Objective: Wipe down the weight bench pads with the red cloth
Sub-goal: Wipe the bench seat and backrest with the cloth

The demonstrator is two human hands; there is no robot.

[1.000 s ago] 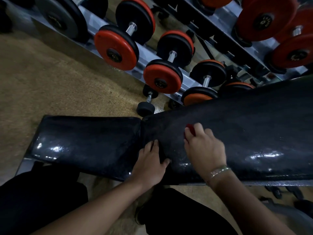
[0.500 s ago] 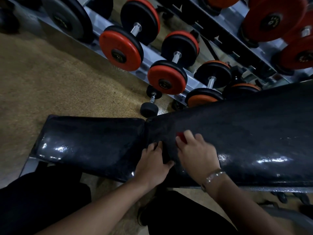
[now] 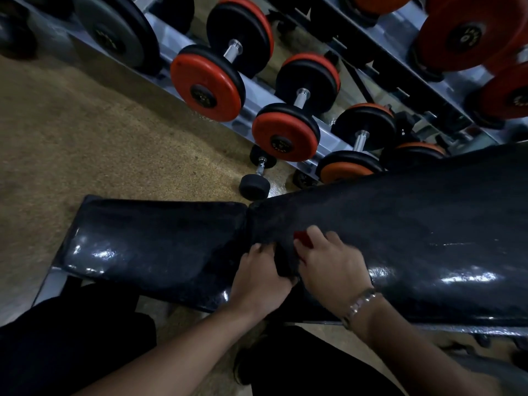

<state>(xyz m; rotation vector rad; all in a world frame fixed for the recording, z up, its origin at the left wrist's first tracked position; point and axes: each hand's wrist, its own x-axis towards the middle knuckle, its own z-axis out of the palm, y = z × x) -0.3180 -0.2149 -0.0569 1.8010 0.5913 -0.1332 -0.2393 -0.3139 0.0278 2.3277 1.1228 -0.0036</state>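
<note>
Black-clad legs [image 3: 71, 347] fill the lower left of the frame, and two bare forearms reach up from the bottom edge. The left grip [image 3: 258, 278] rests on the near edge of the surface [image 3: 428, 295] at the seam between its two pads, fingers lying on the vinyl and thumb spread to the right, holding nothing. Just to its right, nearly touching, the right grip [image 3: 331, 270] presses down on the long pad [image 3: 414, 224] with its fingers curled over the cloth [image 3: 302, 238]. Only a small red patch shows past the fingertips near the seam, so which way the cloth lies cannot be told. A metal bracelet [image 3: 360, 304] circles that wrist.

The pads lie end to end, with their long axis running across the frame: the short pad [image 3: 154, 244] points to the left, and the long pad widens and rises toward the right edge. Both are black and glossy, with bright glints along their near sides.

Beyond the seam a small black dumbbell [image 3: 257, 175] lies on the tan floor [image 3: 85, 138]. Farther back, a rack [image 3: 257, 95] runs diagonally from the upper left to the right, carrying red-faced dumbbells [image 3: 207, 87] in descending sizes — more red plates blur in the upper right corner.
</note>
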